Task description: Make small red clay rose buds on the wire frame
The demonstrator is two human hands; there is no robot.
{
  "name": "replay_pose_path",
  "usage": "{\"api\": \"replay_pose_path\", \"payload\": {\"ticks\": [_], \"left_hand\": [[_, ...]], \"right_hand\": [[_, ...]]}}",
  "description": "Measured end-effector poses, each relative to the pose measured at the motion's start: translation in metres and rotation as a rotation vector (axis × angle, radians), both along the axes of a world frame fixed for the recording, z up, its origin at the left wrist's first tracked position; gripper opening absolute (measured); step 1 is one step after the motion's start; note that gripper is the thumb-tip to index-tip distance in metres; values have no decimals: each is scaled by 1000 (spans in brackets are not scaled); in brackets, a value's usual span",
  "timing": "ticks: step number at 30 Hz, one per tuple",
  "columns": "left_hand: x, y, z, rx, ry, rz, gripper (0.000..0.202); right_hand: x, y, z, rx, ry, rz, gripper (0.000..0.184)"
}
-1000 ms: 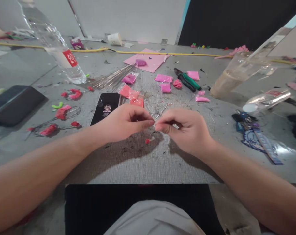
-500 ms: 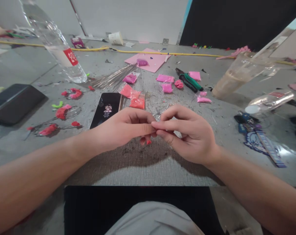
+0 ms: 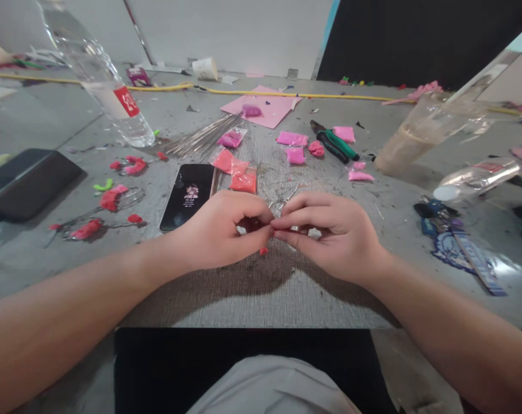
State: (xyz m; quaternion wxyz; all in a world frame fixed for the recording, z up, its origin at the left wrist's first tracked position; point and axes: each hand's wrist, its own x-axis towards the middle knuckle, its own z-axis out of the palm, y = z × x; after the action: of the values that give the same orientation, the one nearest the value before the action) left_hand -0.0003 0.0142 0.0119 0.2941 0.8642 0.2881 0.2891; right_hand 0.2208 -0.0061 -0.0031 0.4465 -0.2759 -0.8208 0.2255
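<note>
My left hand and my right hand meet at the fingertips above the table, both pinched closed. Between them is a small piece of bent silvery wire, its loops showing behind the fingers. A dab of red modelling clay shows just below my left fingers. The exact spot being pinched is mostly covered by the fingertips. To the left lie similar wire pieces with red clay. Bags of orange-red clay rest just beyond my left hand.
A phone lies beside my left hand. Farther back are a bundle of wires, pliers and pink clay packets. A water bottle stands left; a drink cup and keychains are right.
My left fingers have curled and shifted, opening a gap between thumb and index finger. My right fingers have moved slightly left. Both hands stay together at the fingertips.
</note>
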Motion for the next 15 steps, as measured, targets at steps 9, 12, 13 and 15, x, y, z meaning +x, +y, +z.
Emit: {"api": "replay_pose_path", "payload": {"ticks": [9,12,13,15], "left_hand": [[-1,-2,-2,254,46,-5,15],[1,-4,-2,226,46,38,18],[1,-5,-2,203,44,56,18],[2,-5,0,147,44,97,18]], "right_hand": [[-4,-1,5,-725,221,12,20],[-5,3,6,-868,319,57,28],[-4,4,6,-889,344,64,30],[-4,6,4,-906,385,70,33]]}}
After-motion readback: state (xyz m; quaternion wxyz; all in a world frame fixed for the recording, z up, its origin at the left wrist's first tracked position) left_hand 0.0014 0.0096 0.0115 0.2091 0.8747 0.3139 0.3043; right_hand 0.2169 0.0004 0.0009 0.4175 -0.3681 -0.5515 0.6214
